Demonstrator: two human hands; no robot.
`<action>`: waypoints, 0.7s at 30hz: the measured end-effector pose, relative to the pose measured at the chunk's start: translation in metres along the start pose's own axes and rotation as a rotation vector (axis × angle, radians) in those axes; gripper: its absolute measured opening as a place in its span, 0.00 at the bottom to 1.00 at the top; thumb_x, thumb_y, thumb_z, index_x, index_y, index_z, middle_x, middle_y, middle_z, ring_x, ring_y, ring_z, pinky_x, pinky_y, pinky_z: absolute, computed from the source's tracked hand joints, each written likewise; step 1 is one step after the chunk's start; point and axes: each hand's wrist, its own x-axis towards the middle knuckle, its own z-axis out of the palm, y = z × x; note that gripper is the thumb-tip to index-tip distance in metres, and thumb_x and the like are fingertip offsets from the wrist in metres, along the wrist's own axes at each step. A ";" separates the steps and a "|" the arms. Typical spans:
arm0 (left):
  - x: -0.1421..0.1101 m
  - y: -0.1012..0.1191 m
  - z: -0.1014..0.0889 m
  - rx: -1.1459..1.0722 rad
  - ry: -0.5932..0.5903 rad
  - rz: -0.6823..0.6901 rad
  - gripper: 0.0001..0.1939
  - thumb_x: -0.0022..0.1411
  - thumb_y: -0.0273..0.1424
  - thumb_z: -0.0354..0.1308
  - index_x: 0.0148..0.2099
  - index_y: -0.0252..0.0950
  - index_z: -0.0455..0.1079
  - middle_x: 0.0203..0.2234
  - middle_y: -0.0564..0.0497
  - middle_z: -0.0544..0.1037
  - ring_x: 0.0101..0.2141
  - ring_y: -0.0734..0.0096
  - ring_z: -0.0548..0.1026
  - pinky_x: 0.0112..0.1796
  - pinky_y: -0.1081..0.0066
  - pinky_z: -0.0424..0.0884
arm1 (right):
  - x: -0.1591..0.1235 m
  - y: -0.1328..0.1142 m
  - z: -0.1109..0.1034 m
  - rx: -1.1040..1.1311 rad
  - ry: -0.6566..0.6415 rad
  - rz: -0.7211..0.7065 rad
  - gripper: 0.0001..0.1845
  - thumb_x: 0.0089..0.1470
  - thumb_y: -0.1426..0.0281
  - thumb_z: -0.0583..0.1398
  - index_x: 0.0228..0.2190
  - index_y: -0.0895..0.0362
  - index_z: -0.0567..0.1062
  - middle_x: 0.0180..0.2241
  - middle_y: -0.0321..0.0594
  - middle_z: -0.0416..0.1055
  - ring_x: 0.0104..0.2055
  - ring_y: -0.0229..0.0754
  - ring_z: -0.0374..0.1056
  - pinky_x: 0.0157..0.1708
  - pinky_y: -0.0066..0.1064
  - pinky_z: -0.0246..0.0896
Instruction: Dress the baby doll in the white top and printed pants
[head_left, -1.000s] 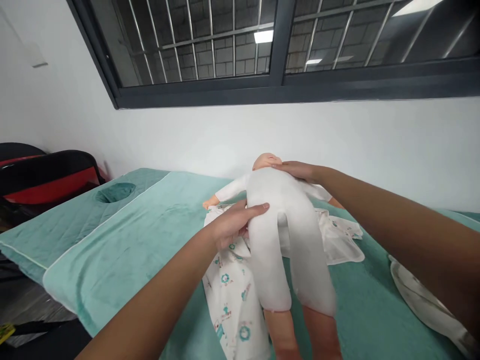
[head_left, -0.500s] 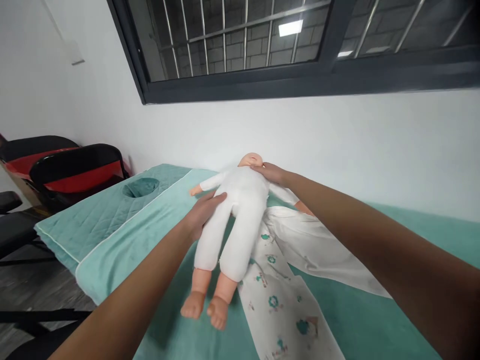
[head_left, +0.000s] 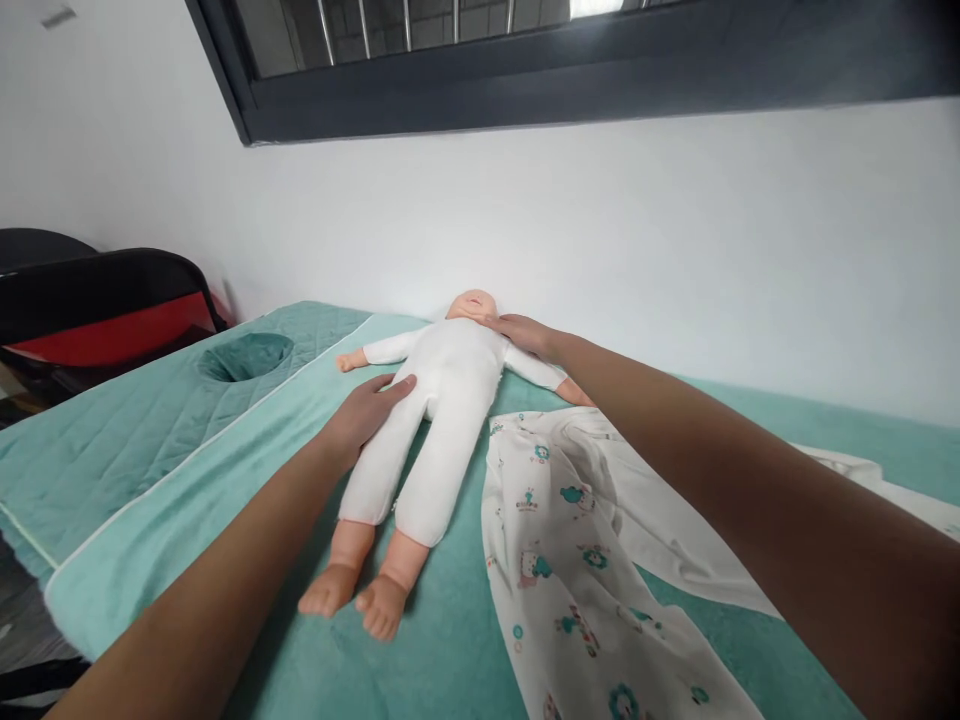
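Observation:
A baby doll with a white cloth body lies on its back on the green bed cover, arms spread and bare feet toward me. My left hand holds it at the hip, thumb over the white cloth and fingers along its side. At the doll's neck and shoulder is my right hand, its fingertips against the doll and part of its grip hidden. White baby trousers with green and pink prints are spread beside the doll, partly under my right forearm.
A quilted green pad with a round hollow lies at the left of the bed cover. Black and red chairs stand beyond it. A white wall with a dark window frame rises behind the bed.
The doll has shifted left, off the printed trousers, with both my hands still on it. More of the trousers shows. My view has tilted downward.

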 end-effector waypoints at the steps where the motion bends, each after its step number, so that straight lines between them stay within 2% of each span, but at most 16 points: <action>1: -0.004 0.003 0.000 0.114 0.077 0.027 0.29 0.59 0.43 0.57 0.54 0.26 0.67 0.42 0.35 0.76 0.39 0.50 0.75 0.41 0.52 0.70 | -0.008 0.010 -0.009 -0.079 0.003 0.061 0.34 0.57 0.44 0.50 0.44 0.61 0.74 0.45 0.50 0.74 0.44 0.47 0.69 0.45 0.36 0.64; 3: -0.018 0.011 0.002 0.375 0.193 0.185 0.27 0.60 0.37 0.56 0.58 0.29 0.62 0.51 0.34 0.71 0.48 0.46 0.71 0.48 0.48 0.66 | -0.036 0.030 -0.032 -0.253 0.002 0.170 0.38 0.59 0.43 0.42 0.40 0.62 0.75 0.40 0.51 0.75 0.39 0.46 0.70 0.40 0.35 0.65; 5: -0.041 0.020 0.011 0.675 0.207 0.430 0.24 0.62 0.28 0.51 0.60 0.33 0.61 0.56 0.37 0.67 0.55 0.47 0.65 0.52 0.49 0.63 | -0.077 0.046 -0.058 -0.395 -0.032 0.248 0.38 0.59 0.44 0.42 0.31 0.62 0.76 0.32 0.51 0.75 0.34 0.47 0.70 0.38 0.37 0.64; 6: -0.055 0.024 0.018 0.803 0.158 0.540 0.24 0.61 0.24 0.48 0.60 0.35 0.61 0.57 0.39 0.65 0.57 0.50 0.63 0.54 0.51 0.62 | -0.099 0.052 -0.070 -0.462 -0.052 0.280 0.37 0.58 0.44 0.45 0.27 0.61 0.76 0.29 0.51 0.74 0.33 0.49 0.70 0.38 0.38 0.63; 8: -0.083 0.031 0.035 0.939 -0.040 0.678 0.28 0.59 0.20 0.47 0.61 0.39 0.60 0.61 0.41 0.61 0.60 0.53 0.59 0.57 0.52 0.59 | -0.146 0.059 -0.091 -0.581 -0.087 0.324 0.34 0.54 0.43 0.50 0.24 0.60 0.75 0.28 0.51 0.74 0.34 0.53 0.71 0.38 0.41 0.62; 10: -0.109 0.036 0.056 0.998 -0.277 0.750 0.33 0.55 0.21 0.51 0.64 0.44 0.55 0.65 0.43 0.54 0.63 0.51 0.54 0.59 0.46 0.53 | -0.189 0.057 -0.104 -0.664 -0.113 0.320 0.29 0.52 0.45 0.54 0.27 0.59 0.77 0.33 0.51 0.76 0.38 0.55 0.71 0.39 0.41 0.62; 11: -0.120 0.038 0.066 1.018 -0.358 0.760 0.37 0.53 0.21 0.53 0.64 0.45 0.54 0.66 0.44 0.51 0.64 0.50 0.51 0.59 0.42 0.50 | -0.207 0.054 -0.107 -0.694 -0.129 0.304 0.26 0.50 0.47 0.57 0.30 0.58 0.77 0.36 0.51 0.76 0.40 0.56 0.71 0.40 0.41 0.61; 13: -0.136 0.044 0.088 1.045 -0.415 0.765 0.37 0.50 0.20 0.55 0.62 0.44 0.56 0.66 0.43 0.51 0.65 0.47 0.47 0.58 0.37 0.46 | -0.239 0.042 -0.103 -0.737 -0.167 0.247 0.20 0.48 0.54 0.61 0.35 0.56 0.78 0.42 0.49 0.75 0.44 0.55 0.70 0.41 0.39 0.61; 16: -0.153 0.058 0.122 1.004 -0.307 0.872 0.23 0.49 0.17 0.52 0.48 0.37 0.67 0.67 0.42 0.49 0.66 0.49 0.44 0.60 0.40 0.42 | -0.280 0.012 -0.080 -0.774 -0.190 0.124 0.17 0.50 0.60 0.60 0.40 0.54 0.77 0.45 0.46 0.74 0.47 0.53 0.69 0.43 0.36 0.60; 18: -0.165 0.070 0.144 0.928 -0.211 0.956 0.18 0.49 0.16 0.50 0.43 0.36 0.66 0.67 0.42 0.48 0.66 0.54 0.43 0.61 0.44 0.40 | -0.309 -0.013 -0.059 -0.774 -0.170 0.019 0.17 0.58 0.59 0.54 0.45 0.53 0.74 0.47 0.44 0.73 0.49 0.50 0.67 0.46 0.35 0.58; 19: -0.171 0.077 0.153 0.880 -0.177 0.965 0.19 0.49 0.16 0.50 0.43 0.36 0.65 0.66 0.41 0.52 0.65 0.57 0.47 0.62 0.46 0.41 | -0.324 -0.026 -0.050 -0.765 -0.168 -0.037 0.17 0.59 0.59 0.52 0.46 0.51 0.73 0.48 0.41 0.72 0.50 0.48 0.66 0.47 0.34 0.57; 21: -0.182 0.090 0.166 0.775 -0.138 0.892 0.19 0.49 0.17 0.51 0.45 0.37 0.62 0.56 0.40 0.67 0.59 0.60 0.62 0.60 0.50 0.49 | -0.356 -0.048 -0.038 -0.746 -0.178 -0.213 0.16 0.61 0.59 0.51 0.45 0.51 0.72 0.47 0.40 0.72 0.48 0.46 0.67 0.45 0.32 0.58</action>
